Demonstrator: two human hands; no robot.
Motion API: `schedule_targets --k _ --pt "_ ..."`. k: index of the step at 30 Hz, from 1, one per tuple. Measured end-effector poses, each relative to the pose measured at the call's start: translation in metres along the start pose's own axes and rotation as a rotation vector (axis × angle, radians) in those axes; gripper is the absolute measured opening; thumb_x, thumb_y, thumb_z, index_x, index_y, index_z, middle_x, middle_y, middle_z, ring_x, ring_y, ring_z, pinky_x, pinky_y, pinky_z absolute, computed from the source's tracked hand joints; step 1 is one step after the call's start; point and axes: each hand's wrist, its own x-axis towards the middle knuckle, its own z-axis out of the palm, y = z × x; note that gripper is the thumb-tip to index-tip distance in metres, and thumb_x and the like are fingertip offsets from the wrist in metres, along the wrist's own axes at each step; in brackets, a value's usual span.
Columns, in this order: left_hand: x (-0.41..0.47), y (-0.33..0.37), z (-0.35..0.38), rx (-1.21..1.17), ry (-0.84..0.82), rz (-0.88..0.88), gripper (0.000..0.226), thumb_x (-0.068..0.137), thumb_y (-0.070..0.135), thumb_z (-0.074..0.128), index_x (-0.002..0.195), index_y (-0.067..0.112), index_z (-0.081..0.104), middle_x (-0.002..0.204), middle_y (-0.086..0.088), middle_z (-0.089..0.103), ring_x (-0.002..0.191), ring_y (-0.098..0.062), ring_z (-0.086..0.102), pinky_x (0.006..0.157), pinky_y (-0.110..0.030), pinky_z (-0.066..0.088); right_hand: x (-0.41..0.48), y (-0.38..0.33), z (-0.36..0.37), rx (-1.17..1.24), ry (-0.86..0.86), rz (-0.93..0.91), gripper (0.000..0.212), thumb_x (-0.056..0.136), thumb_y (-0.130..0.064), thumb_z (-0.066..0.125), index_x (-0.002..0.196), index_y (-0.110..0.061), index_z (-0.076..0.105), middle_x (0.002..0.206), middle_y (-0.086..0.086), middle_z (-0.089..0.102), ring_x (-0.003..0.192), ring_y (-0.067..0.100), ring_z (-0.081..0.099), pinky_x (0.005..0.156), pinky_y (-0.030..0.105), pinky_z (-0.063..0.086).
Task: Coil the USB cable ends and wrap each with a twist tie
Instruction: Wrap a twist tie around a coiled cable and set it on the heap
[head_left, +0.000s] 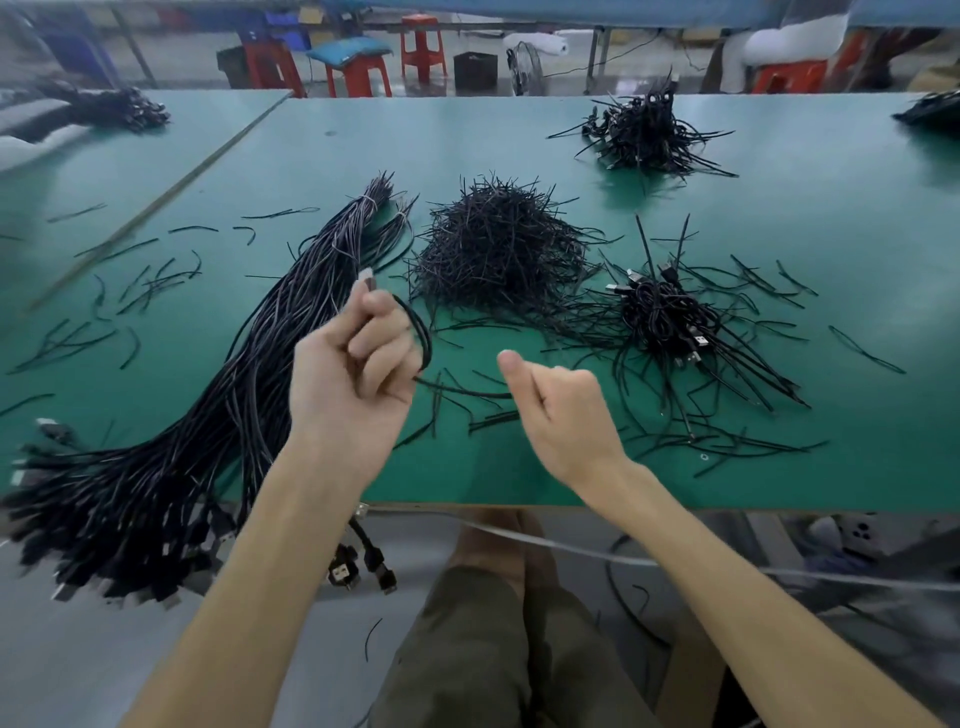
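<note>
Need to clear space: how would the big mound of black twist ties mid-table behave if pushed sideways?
The mound of thin black twist ties probably scatters rather than slides whole: it is a loose heap with strays around it. Ends poke out straight, so ties seem light, semi-stiff.

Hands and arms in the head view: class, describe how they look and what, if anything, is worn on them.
The left hand and right hand are bare: no gloves, rings or watch show. The left forearm and right forearm are uncovered down to the picture's edge, with no sleeve, wristband or marking in view.
</note>
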Motion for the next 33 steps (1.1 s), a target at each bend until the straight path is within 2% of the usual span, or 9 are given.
schedule_targets --k 5,8,10,13,18,22,25,29,33 --pt "-0.011 -0.011 -0.008 1.174 -0.261 -0.093 0.046 0.104 0.037 0.05 0.066 0.016 0.065 0.049 0.005 0.036 0.04 -0.01 0.028 0.041 -0.016 0.025 0.025 0.008 -0.007 -0.204 0.168 -0.114 0.055 0.107 -0.024 0.046 0.056 -0.024 0.024 0.048 -0.011 0.028 0.041 0.014 0.024 0.061 0.032 0.037" --pt "-0.007 -0.034 -0.009 1.424 -0.175 0.021 0.041 0.108 0.025 0.048 0.08 0.004 0.069 0.057 -0.003 0.066 0.049 -0.02 0.06 0.053 -0.022 0.044 0.035 -0.004 -0.001 -0.206 0.251 -0.176 0.047 0.104 -0.023 0.045 0.06 -0.022 0.028 0.05 -0.003 0.03 0.045 0.024 0.027 0.054 0.039 0.041" --pt "-0.006 -0.047 -0.01 1.388 -0.054 0.186 0.035 0.109 0.014 0.046 0.089 0.007 0.074 0.075 0.003 0.077 0.073 -0.013 0.074 0.067 -0.028 0.055 0.035 -0.013 0.002 -0.145 0.255 -0.152 0.049 0.105 -0.02 0.046 0.06 -0.021 0.027 0.051 -0.006 0.029 0.047 0.021 0.025 0.056 0.039 0.04" --pt "-0.006 -0.057 -0.008 1.099 0.059 0.28 0.032 0.109 0.012 0.046 0.094 0.003 0.072 0.071 0.018 0.073 0.07 0.005 0.068 0.065 -0.008 0.05 0.025 -0.019 0.009 -0.022 0.191 -0.054 0.053 0.107 -0.022 0.043 0.056 -0.011 0.042 0.049 -0.005 0.043 0.046 0.019 0.034 0.061 0.039 0.041" --pt "0.004 -0.054 0.002 0.255 0.133 0.011 0.046 0.111 0.029 0.034 0.135 -0.003 0.055 0.131 -0.013 0.069 0.121 -0.021 0.067 0.102 -0.032 0.052 0.004 -0.035 0.021 0.022 0.191 -0.107 0.04 0.105 -0.022 0.041 0.066 -0.025 0.032 0.055 -0.021 0.024 0.05 0.012 0.023 0.059 0.024 0.022" --pt "0.004 -0.042 0.005 0.112 0.15 -0.052 0.04 0.112 0.028 0.032 0.124 0.004 0.061 0.09 0.005 0.071 0.084 -0.012 0.07 0.092 -0.027 0.052 -0.002 -0.026 0.023 0.02 0.119 -0.06 0.045 0.106 -0.026 0.04 0.063 -0.017 0.041 0.052 -0.014 0.029 0.045 0.01 0.025 0.059 0.03 0.027" --pt "0.003 -0.035 0.004 -0.007 0.188 -0.064 0.03 0.113 0.019 0.034 0.105 0.01 0.062 0.065 0.01 0.047 0.05 -0.009 0.046 0.079 -0.023 0.048 -0.005 -0.02 0.019 -0.106 0.048 -0.14 0.048 0.106 -0.03 0.04 0.067 -0.006 0.055 0.052 0.005 0.046 0.048 0.025 0.038 0.058 0.042 0.039" --pt "0.003 -0.036 0.001 0.018 0.141 -0.005 0.033 0.113 0.028 0.033 0.09 0.015 0.053 0.062 0.011 0.036 0.048 -0.008 0.032 0.072 -0.022 0.043 -0.002 -0.024 0.013 -0.22 -0.135 -0.106 0.052 0.102 -0.05 0.032 0.086 -0.006 0.055 0.064 0.006 0.055 0.061 0.029 0.049 0.067 0.041 0.04" --pt "0.005 -0.039 -0.005 0.066 0.086 -0.003 0.034 0.11 0.032 0.037 0.086 0.015 0.054 0.062 0.01 0.038 0.049 -0.008 0.037 0.071 -0.021 0.049 0.003 -0.028 0.014 -0.034 -0.251 0.081 0.045 0.098 -0.052 0.053 0.124 -0.015 0.049 0.068 -0.007 0.055 0.065 0.018 0.055 0.062 0.035 0.04"
